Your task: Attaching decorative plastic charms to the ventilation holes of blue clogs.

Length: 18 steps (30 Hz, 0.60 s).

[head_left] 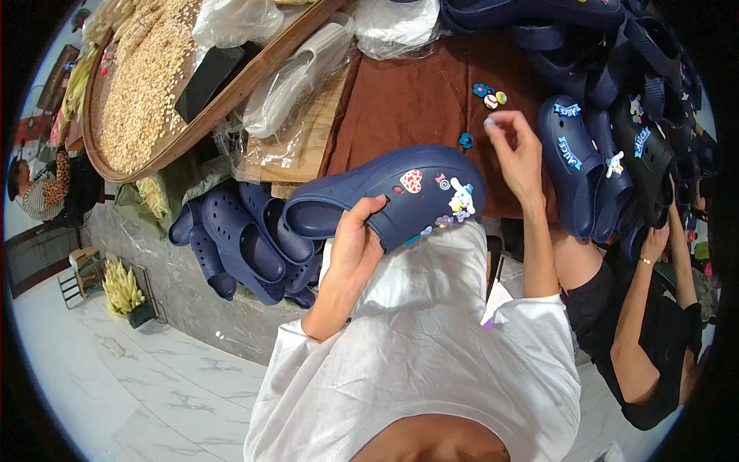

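**Charms going onto a navy clog**

At picture centre, above the white shirt: navy blue foam clog with round vent holes (392, 196), held sideways, toe pointing to 3 o'clock. Left hand (356, 246) closed around its lower edge, thumb lying on the upper, fingers under the sole. Clog is off the worktop, in the air over the person's chest.

- On the clog's toe: red-and-white heart charm (411, 181), white rabbit-like figure charm (462, 197), small swirl charm between them, a few smaller ones along the lower edge.
- Right hand (514, 150) raised at 1 o'clock from the clog, fingers pinched narrow on a tiny pale piece at the fingertips; what kind it is, cannot tell.
- Brown cloth-covered worktop (408, 100) behind. Loose small charms (489, 96) lie at 12 o'clock of the right hand, one blue flower charm (466, 140) just beside its 9 o'clock.
- At 3 o'clock: row of navy clogs with blue strap tags (573, 165); another person's arm in black sleeve (639, 300) reaches up to them.
- At 9 o'clock: pile of plain navy clogs (246, 246).
- At 10 o'clock: round woven tray of pale grain (146, 85).
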Tool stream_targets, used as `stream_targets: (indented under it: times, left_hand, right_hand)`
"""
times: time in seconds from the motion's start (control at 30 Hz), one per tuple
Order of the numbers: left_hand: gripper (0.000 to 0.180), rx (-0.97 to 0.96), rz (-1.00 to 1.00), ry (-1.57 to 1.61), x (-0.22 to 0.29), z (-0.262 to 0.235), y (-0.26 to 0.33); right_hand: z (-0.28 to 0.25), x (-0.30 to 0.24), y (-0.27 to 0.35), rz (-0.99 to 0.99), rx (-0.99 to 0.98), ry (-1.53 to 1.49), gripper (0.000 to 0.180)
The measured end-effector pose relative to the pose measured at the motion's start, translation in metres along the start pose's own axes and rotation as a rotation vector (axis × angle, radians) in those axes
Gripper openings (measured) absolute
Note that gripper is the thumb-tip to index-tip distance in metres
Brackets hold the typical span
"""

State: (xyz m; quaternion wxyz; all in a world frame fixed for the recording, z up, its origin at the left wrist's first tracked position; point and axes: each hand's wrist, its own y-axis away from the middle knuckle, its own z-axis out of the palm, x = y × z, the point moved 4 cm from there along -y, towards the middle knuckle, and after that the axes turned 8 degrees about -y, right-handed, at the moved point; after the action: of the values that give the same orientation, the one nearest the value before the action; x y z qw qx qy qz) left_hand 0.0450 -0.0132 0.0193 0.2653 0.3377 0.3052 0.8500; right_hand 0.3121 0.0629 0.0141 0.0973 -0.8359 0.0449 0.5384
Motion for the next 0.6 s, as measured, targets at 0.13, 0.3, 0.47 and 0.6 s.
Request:
stream_targets:
  times: [0.13,0.3,0.47,0.6]
  left_hand:
    - [0.033,0.007,0.023,-0.04,-0.002,-0.002,-0.002]
    - [0.032,-0.021,0.044,-0.058,-0.008,-0.007,-0.008]
    - [0.029,0.038,0.135,-0.11,-0.01,-0.007,-0.004]
    - [0.029,-0.008,0.185,-0.162,-0.009,-0.001,-0.001]
  right_hand:
    - [0.025,-0.06,0.034,-0.12,-0.213,-0.123,0.012]
    - [0.053,-0.088,0.055,-0.338,-0.358,-0.096,0.016]
    - [0.065,-0.089,0.059,-0.393,-0.351,0.009,0.016]
    - [0.066,-0.089,0.06,-0.422,-0.323,0.046,0.017]
